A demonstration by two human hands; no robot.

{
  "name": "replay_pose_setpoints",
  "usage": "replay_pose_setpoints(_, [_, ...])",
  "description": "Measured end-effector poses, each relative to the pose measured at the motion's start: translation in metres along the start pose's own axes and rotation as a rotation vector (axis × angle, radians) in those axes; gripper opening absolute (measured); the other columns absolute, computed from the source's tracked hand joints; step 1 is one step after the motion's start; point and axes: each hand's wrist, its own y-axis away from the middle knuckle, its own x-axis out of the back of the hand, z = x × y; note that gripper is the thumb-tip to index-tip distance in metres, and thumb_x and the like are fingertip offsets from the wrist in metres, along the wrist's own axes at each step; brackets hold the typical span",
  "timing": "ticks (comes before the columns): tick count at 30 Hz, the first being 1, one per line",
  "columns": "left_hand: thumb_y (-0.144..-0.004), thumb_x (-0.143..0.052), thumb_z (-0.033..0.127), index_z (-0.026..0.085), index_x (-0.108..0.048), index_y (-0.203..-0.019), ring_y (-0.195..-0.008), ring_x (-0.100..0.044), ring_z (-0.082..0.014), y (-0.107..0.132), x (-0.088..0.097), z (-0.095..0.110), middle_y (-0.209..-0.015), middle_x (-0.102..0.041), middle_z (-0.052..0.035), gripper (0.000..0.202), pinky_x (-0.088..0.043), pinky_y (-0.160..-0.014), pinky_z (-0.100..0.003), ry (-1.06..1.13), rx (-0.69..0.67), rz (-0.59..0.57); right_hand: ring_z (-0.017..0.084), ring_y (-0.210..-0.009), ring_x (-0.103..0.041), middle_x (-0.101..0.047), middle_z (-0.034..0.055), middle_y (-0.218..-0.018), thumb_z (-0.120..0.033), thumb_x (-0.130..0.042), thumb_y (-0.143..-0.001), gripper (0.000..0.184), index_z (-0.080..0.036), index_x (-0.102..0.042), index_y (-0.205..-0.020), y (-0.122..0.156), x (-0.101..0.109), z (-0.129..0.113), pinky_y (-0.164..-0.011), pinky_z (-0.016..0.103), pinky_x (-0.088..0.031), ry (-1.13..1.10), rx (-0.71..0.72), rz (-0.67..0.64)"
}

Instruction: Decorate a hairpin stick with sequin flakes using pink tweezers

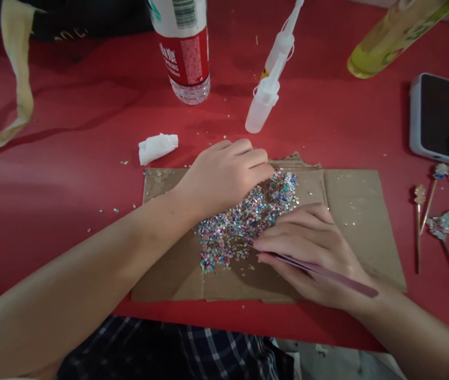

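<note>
My left grip (224, 177) rests palm-down on a flat brown cardboard sheet (361, 227), fingers curled and holding nothing, just beside a heap of multicoloured glittering flakes (244, 224). My right grip (307, 253) is closed on slender mauve tweezers (329, 273), its wrist low, with their tips at the heap's edge. The cardboard lies on a red surface (62, 248), below a white plastic squeeze bottle (262, 108) and beside a black-screened smartphone (436, 117).
</note>
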Motion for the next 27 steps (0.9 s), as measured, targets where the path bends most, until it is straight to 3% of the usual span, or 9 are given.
replay_pose_setpoints(4, [-0.097,-0.035,0.020,0.019,-0.064,-0.095,-0.085,-0.054,-0.0173,0.0004,-0.0006,-0.0005,-0.087,-0.062,-0.0040,0.029,-0.042,-0.069,-0.033,0.021,0.024,0.000,0.013,-0.077,-0.065,-0.075,-0.0033,-0.086,-0.018,-0.062,-0.086,0.012,-0.027,-0.068,-0.093,-0.0033,-0.0040,-0.0009,-0.075,0.032,-0.040,0.051,-0.026,0.042])
replay_pose_setpoints(9, [-0.097,-0.036,0.021,0.020,-0.063,-0.098,-0.088,-0.054,-0.0175,0.0011,-0.0014,-0.0015,-0.089,-0.062,-0.0042,0.028,-0.042,-0.074,-0.033,0.061,0.047,0.002,0.013,-0.073,-0.064,-0.073,-0.0037,-0.078,-0.021,-0.060,-0.087,0.008,-0.025,-0.068,-0.087,-0.0026,-0.0025,-0.0015,-0.078,0.034,-0.038,0.024,-0.040,-0.006])
replay_pose_setpoints(15, [-0.096,-0.037,0.019,0.020,-0.063,-0.097,-0.089,-0.054,-0.0178,0.0011,-0.0008,-0.0012,-0.090,-0.063,-0.0040,0.026,-0.042,-0.074,-0.033,0.059,0.044,-0.006,0.014,-0.074,-0.064,-0.073,-0.0025,-0.077,-0.021,-0.058,-0.089,0.010,-0.025,-0.067,-0.090,-0.0018,-0.0025,0.0003,-0.076,0.034,-0.037,0.045,-0.117,0.027])
replay_pose_setpoints(27, [-0.097,-0.035,0.020,0.019,-0.063,-0.098,-0.088,-0.054,-0.0179,0.0013,-0.0015,-0.0018,-0.090,-0.063,-0.0044,0.028,-0.043,-0.075,-0.033,0.063,0.039,0.001,0.014,-0.073,-0.064,-0.073,-0.0020,-0.077,-0.023,-0.056,-0.090,0.012,-0.024,-0.068,-0.088,-0.0006,-0.0012,-0.0002,-0.078,0.035,-0.037,-0.018,-0.096,-0.015])
